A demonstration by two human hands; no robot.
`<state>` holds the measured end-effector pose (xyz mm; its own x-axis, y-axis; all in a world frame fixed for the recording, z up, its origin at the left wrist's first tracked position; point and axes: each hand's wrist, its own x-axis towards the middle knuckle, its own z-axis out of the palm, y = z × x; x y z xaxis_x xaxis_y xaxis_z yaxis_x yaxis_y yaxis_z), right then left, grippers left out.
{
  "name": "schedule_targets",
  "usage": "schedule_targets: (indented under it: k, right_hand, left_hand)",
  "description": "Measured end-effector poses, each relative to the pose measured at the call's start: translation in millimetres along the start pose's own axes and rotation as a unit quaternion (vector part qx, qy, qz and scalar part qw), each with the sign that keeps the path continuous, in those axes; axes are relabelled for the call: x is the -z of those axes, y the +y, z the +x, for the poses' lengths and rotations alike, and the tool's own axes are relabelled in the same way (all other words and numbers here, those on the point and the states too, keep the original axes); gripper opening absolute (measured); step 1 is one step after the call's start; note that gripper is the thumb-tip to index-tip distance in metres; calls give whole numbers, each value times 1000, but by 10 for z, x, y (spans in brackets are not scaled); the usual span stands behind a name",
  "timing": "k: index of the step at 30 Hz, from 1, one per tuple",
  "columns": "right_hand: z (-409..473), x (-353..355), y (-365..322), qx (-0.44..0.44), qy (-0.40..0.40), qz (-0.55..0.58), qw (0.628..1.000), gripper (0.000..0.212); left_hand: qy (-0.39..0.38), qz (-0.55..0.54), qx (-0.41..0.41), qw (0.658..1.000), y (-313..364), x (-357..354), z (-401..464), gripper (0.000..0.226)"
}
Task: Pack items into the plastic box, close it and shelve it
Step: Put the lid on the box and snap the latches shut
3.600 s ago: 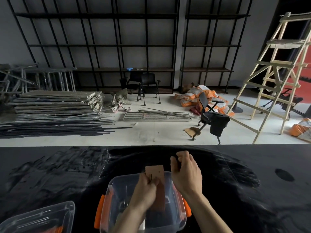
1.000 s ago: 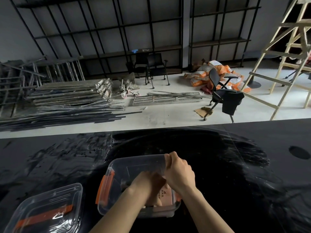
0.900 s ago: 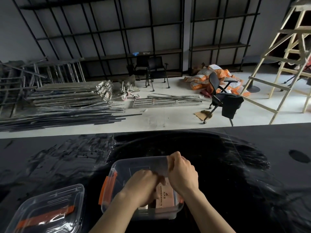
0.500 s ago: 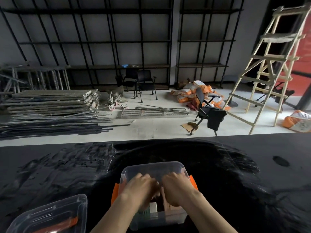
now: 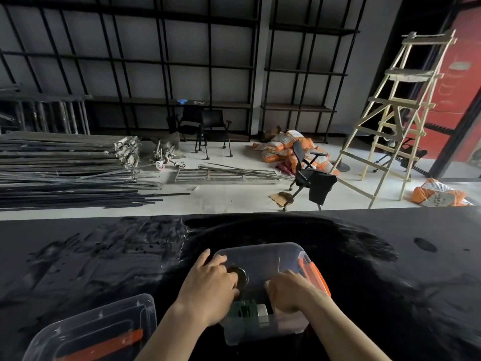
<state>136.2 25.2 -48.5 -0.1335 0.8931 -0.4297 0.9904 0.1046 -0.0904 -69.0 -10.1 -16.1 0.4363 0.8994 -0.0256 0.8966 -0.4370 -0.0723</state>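
A clear plastic box (image 5: 260, 252) with orange side latches (image 5: 313, 276) stands open on the black table, near its front edge. Both my hands reach into it. My left hand (image 5: 210, 285) curls its fingers around a dark ring-shaped object (image 5: 240, 277) at the box's left side. My right hand (image 5: 291, 290) is curled knuckles-up at the right side, and what lies under its fingers is hidden. A green and white roll (image 5: 247, 312) shows through the near wall, with a pale brown flat packet (image 5: 289, 321) beside it. The clear lid (image 5: 96, 332) with an orange handle lies at the lower left.
The black table (image 5: 390, 269) stretches wide to both sides. Beyond it on the floor are stacked metal bars (image 5: 65, 162), black chairs (image 5: 312, 178), orange sacks (image 5: 283, 147) and a wooden ladder (image 5: 398, 113). Black wall shelving (image 5: 208, 66) fills the back.
The brown packet I held upright above the box has gone down inside it. Both hands have sunk into the box, and my left hand now grips a dark ring.
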Motion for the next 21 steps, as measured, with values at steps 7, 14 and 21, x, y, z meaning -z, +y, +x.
schedule_targets:
  k: [7, 14, 21]
  right_hand:
    - [-57, 11, -1, 12, 74, 53, 996, 26]
    - [-46, 209, -289, -31, -53, 225, 972, 23]
    - [-171, 224, -338, -16, -156, 243, 957, 32]
  left_hand:
    - [190, -218, 86, 954, 7, -118, -123, 47]
    - [147, -493, 242, 822, 145, -460, -56, 48]
    - [130, -507, 246, 816, 161, -477, -15, 36]
